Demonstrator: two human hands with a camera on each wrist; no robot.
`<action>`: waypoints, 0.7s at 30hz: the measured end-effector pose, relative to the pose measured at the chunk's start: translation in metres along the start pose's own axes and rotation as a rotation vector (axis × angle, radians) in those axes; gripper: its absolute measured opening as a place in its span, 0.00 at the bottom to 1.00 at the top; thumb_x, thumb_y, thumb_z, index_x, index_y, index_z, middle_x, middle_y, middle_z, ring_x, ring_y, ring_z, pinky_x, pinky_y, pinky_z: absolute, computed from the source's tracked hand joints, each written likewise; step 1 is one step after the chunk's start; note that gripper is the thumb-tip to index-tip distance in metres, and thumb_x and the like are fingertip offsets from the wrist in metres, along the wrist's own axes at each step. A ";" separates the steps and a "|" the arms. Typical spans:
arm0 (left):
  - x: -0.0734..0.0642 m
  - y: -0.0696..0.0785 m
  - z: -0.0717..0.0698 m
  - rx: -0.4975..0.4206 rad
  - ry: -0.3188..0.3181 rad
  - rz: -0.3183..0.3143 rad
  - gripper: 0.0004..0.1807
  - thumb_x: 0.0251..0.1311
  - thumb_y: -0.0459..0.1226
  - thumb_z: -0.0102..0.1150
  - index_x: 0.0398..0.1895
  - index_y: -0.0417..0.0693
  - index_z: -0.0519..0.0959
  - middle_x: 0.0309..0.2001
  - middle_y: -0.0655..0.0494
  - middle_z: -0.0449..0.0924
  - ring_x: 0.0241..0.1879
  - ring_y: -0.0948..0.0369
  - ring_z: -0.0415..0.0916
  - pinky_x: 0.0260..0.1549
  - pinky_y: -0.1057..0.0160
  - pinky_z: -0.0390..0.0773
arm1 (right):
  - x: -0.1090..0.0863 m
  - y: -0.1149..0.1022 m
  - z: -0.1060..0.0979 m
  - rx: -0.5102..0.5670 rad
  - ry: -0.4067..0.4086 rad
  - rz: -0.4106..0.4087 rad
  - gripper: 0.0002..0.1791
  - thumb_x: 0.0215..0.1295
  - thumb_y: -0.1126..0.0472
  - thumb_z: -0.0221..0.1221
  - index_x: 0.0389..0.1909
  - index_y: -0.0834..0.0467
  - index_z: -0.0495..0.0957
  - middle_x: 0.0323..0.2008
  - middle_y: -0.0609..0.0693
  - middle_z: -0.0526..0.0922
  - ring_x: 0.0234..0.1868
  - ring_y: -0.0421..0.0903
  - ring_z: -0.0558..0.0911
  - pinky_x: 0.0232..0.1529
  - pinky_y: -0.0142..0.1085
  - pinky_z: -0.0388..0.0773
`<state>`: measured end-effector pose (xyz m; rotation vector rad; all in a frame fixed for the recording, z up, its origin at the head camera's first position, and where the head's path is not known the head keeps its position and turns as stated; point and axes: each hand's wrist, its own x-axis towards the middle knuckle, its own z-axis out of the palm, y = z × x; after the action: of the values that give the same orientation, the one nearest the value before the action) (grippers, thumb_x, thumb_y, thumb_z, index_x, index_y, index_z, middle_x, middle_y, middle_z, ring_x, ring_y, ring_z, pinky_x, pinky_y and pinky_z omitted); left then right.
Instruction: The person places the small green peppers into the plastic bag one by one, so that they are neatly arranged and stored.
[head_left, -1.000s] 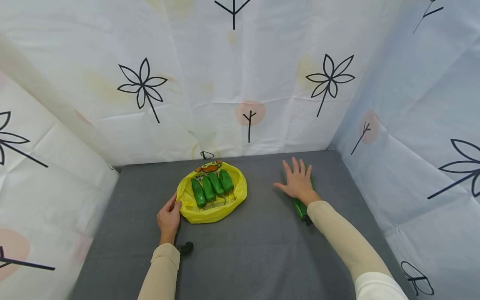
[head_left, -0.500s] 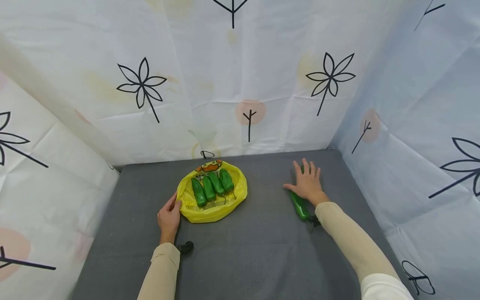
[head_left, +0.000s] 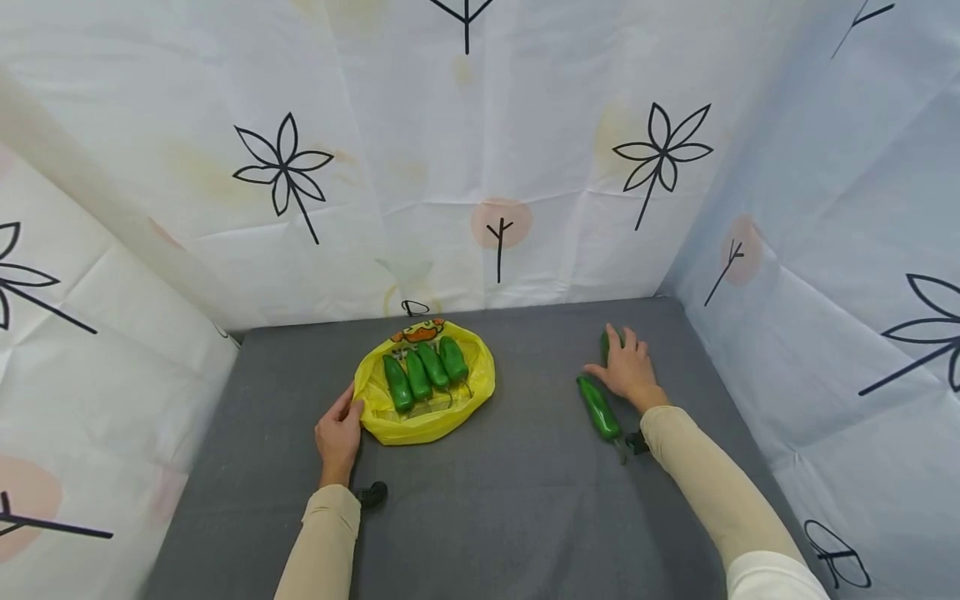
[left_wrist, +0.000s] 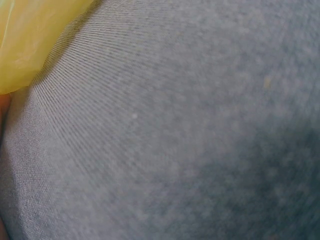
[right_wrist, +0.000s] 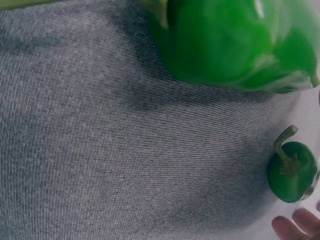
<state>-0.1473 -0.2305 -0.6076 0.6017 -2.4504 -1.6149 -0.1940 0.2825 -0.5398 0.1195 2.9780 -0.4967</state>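
Observation:
My left hand (head_left: pixel 339 437) pinches the left rim of a yellow plastic bag (head_left: pixel 390 429), its thumb on the near side. Several green peppers (head_left: pixel 418 377) lie side by side in the bag's wide mouth. On the right, my right hand (head_left: pixel 632 373) hovers by a far green pepper (head_left: pixel 611 340), which it partly hides. The right wrist view shows the fingertips (right_wrist: pixel 286 228) apart from that pepper (right_wrist: pixel 290 172). A nearer green pepper (head_left: pixel 597 408) lies left of the right wrist, stem toward me; it looms large in the right wrist view.
A grey cloth-covered table (head_left: pixel 480 525) lies under everything. White printed curtains (head_left: pixel 420 167) enclose the back and both sides. Dark wrist straps with cameras (head_left: pixel 372 494) sit on both wrists.
My right hand has moved rightward off the nearer pepper, uncovering it, and its spread fingers have drawn in beside the far pepper. The left hand and the bag have stayed put.

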 end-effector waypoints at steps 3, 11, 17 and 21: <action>0.000 -0.001 0.001 0.002 0.004 0.002 0.24 0.71 0.52 0.57 0.69 0.69 0.76 0.63 0.49 0.83 0.67 0.49 0.74 0.68 0.46 0.69 | 0.000 0.001 0.000 0.018 0.000 0.002 0.51 0.72 0.44 0.60 0.82 0.64 0.44 0.74 0.77 0.51 0.70 0.79 0.58 0.66 0.69 0.64; 0.000 -0.002 0.002 0.022 0.022 0.026 0.23 0.72 0.51 0.57 0.69 0.69 0.76 0.61 0.49 0.83 0.66 0.49 0.75 0.68 0.46 0.69 | 0.003 0.003 0.001 0.065 -0.029 0.030 0.44 0.77 0.53 0.56 0.80 0.67 0.44 0.71 0.79 0.55 0.71 0.78 0.57 0.69 0.67 0.61; 0.000 -0.001 0.002 0.017 0.020 0.030 0.24 0.72 0.51 0.57 0.70 0.67 0.76 0.63 0.49 0.82 0.67 0.48 0.75 0.69 0.45 0.68 | 0.007 0.003 0.000 0.113 -0.015 0.035 0.41 0.75 0.58 0.56 0.78 0.70 0.47 0.68 0.81 0.61 0.69 0.78 0.61 0.72 0.65 0.57; 0.000 -0.001 0.001 0.007 0.015 0.020 0.24 0.71 0.51 0.57 0.69 0.67 0.76 0.64 0.49 0.82 0.67 0.49 0.74 0.70 0.45 0.68 | 0.008 0.002 -0.002 0.165 -0.014 0.056 0.41 0.74 0.57 0.56 0.79 0.69 0.49 0.69 0.79 0.62 0.68 0.76 0.63 0.71 0.65 0.60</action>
<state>-0.1473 -0.2298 -0.6094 0.5867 -2.4439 -1.5893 -0.2019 0.2854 -0.5392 0.2133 2.9074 -0.7331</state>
